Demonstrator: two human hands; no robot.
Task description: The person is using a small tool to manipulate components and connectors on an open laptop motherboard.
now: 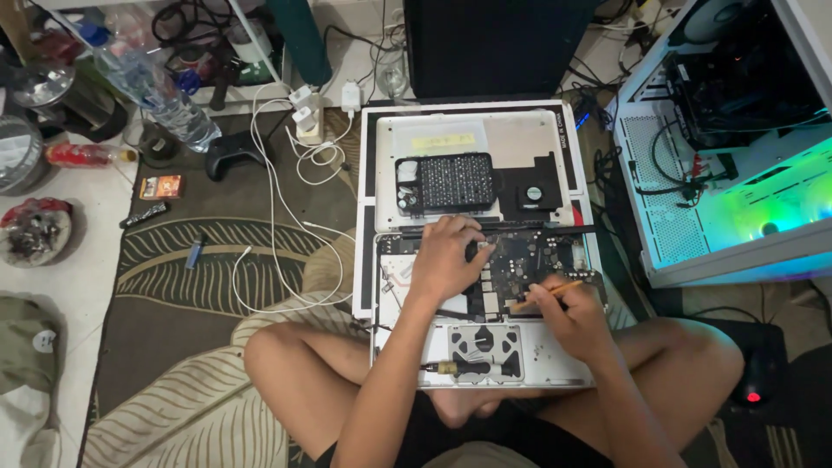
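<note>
- My left hand (446, 256) lies flat, fingers spread and holding nothing, on the logic board (520, 260) of the opened laptop (485, 364), at the left part of the board.
- My right hand (568, 316) is closed around a thin orange-brown stick tool (548, 292); it looks like a pen or a spudger, I cannot tell which. Its tip touches the board near the lower edge, just right of my left hand.
- The laptop rests on my crossed legs, over a patterned rug (173, 286) on the floor. Its bottom is open, and the underside of the trackpad (485, 341) shows in the silver case.
- A screwdriver with a black handle (464, 367) lies on the case just beside the trackpad, near my left forearm.
- Behind the laptop lies its removed bottom cover (520, 139), inner side up. On it sits a black tray of screwdriver bits (446, 182), and just beside that a small black fan (533, 193).
- On the right stands a white computer case (719, 173) with green light inside, well apart from my hands.
- On the left, white cables (277, 217) run across the rug, and a black game controller (234, 152) and a clear water bottle (156, 91) lie near them.
- A black mouse (758, 373) with a red light is beside my right knee.
</note>
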